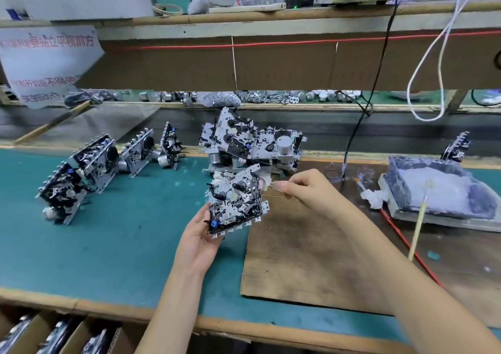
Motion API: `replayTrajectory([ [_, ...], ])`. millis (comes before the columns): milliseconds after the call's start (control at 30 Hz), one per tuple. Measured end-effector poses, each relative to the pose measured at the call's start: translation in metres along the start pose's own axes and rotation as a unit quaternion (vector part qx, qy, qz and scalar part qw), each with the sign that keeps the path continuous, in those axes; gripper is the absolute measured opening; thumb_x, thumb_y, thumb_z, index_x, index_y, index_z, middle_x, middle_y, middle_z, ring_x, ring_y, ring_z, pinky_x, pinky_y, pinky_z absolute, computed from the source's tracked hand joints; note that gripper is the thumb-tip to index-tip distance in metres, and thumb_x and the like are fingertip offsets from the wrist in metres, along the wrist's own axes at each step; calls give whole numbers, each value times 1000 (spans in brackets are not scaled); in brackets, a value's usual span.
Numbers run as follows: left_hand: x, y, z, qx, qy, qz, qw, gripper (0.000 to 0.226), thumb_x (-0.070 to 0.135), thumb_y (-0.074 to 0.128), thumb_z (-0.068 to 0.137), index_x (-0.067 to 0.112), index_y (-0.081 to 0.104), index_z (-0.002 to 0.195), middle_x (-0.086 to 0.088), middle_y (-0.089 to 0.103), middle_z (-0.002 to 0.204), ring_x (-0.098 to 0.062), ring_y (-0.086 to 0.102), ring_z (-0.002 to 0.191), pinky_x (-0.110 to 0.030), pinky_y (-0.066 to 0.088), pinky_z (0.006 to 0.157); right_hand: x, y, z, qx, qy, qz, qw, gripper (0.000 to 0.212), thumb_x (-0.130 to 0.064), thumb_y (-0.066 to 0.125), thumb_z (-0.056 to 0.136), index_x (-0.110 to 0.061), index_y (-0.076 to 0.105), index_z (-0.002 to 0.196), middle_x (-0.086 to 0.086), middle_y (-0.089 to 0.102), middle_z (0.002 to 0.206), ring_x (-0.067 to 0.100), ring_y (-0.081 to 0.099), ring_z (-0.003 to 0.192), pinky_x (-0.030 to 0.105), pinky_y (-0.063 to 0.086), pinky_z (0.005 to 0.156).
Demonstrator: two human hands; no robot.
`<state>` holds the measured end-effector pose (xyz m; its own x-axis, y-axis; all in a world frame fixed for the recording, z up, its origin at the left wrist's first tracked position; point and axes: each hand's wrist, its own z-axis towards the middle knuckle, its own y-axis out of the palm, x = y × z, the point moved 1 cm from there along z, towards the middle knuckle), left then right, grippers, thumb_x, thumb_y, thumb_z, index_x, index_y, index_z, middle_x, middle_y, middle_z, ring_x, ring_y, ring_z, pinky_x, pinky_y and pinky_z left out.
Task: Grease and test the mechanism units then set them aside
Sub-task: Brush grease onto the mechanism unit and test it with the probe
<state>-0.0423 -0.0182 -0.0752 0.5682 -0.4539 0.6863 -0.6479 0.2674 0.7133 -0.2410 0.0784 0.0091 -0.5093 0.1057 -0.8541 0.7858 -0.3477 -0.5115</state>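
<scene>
A unit [235,204] is held up over the middle of the counter [95,245], tilted, with its geared face turned toward the camera. It is gripped at its lower left corner by the left hand [199,241]: the thumb is laid against the left edge, and the fingers are passed behind the plate, where they are hidden. The thumb and forefinger of the right hand [306,188] are pressed together on a pale bit [268,185], which is held against the unit's upper right edge. What the bit is cannot be told. The other fingers of that hand are curled under.

Just behind the held unit, toward the middle of the far edge, a pile [252,142] of units is heaped. Toward the far left corner, four more are stood on edge in a row [100,161]. A lone unit [456,147] is seen near the far right corner, behind a tray [439,188] of whitish grease set by the right edge. A stick [418,226] is propped with its tip in the grease and its handle pointed at the near edge. A cardboard [292,259] sheet is spread on the counter beneath the right forearm. A black cable [360,115] is hung down to the counter between pile and tray.
</scene>
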Motion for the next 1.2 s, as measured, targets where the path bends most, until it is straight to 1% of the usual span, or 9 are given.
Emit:
replayTrajectory([
  [100, 0, 0, 0, 3, -4, 0, 1000, 32, -3, 30, 95, 9, 58, 107, -1, 74, 85, -10, 70, 72, -20, 56, 62, -1, 2, -1, -18, 1, 15, 1000, 41, -32, 64, 86, -15, 54, 50, -11, 29, 33, 5, 23, 33, 13, 23, 41],
  [233, 0, 1, -1, -3, -4, -4, 1000, 33, -4, 31, 94, 9, 58, 107, -1, 74, 85, -11, 71, 72, -23, 56, 65, 0, 5, -1, -25, 10, 27, 999, 41, -30, 65, 85, -16, 54, 48, -12, 28, 35, 5, 22, 34, 12, 23, 40],
  [367, 0, 3, -2, -8, 5, -8, 1000, 29, 5, 54, 79, 8, 59, 107, -1, 74, 85, -10, 70, 72, -22, 57, 64, 1, 5, -1, -10, 8, 39, 999, 41, -28, 65, 85, -14, 53, 49, -12, 26, 33, 5, 22, 32, 15, 25, 44],
  [433, 0, 2, 0, 0, 5, -8, 1000, 22, 4, 46, 89, 9, 59, 106, -1, 74, 85, -10, 70, 72, -21, 57, 62, 0, 4, -2, 7, -1, 50, 999, 40, -25, 64, 86, -12, 54, 49, -11, 28, 36, 4, 23, 32, 10, 24, 41],
  [533, -1, -1, 2, 12, 2, -6, 1000, 27, 2, 34, 97, 9, 59, 107, 0, 74, 85, -10, 70, 71, -21, 56, 61, -1, 3, -4, 12, -11, 52, 999, 39, -20, 61, 88, -11, 55, 51, -9, 31, 38, 4, 24, 33, 10, 23, 39],
  [633, 0, 0, 1, 12, 1, -4, 1000, 29, 1, 33, 96, 9, 58, 109, 0, 74, 84, -9, 70, 71, -20, 56, 61, -1, 4, -5, 8, -12, 44, 999, 38, -18, 60, 88, -11, 56, 51, -13, 29, 35, 4, 24, 33, 11, 23, 40],
  [833, 1, 3, 0, 7, -2, -12, 1000, 29, 1, 33, 96, 9, 58, 109, 0, 74, 85, -8, 70, 71, -19, 56, 61, -1, 5, -5, 16, -10, 59, 998, 39, -18, 60, 89, -12, 56, 50, -12, 31, 35, 3, 24, 34, 10, 23, 39],
  [933, 1, 2, 0, 7, -3, -6, 1000, 32, -2, 30, 97, 9, 58, 109, 0, 74, 85, -9, 70, 70, -20, 56, 58, -1, 6, -6, 3, -7, 54, 999, 39, -22, 61, 87, -12, 56, 50, -6, 29, 39, 5, 22, 35, 12, 22, 40],
  [1200, 1, 3, 0, 10, 3, 0, 1000, 29, 0, 32, 97, 9, 58, 108, 0, 74, 82, -10, 71, 69, -20, 55, 56, -1, 8, -5, -9, 1, 59, 998, 39, -29, 65, 84, -3, 57, 55, -12, 33, 35, 5, 23, 36, 12, 21, 40],
])
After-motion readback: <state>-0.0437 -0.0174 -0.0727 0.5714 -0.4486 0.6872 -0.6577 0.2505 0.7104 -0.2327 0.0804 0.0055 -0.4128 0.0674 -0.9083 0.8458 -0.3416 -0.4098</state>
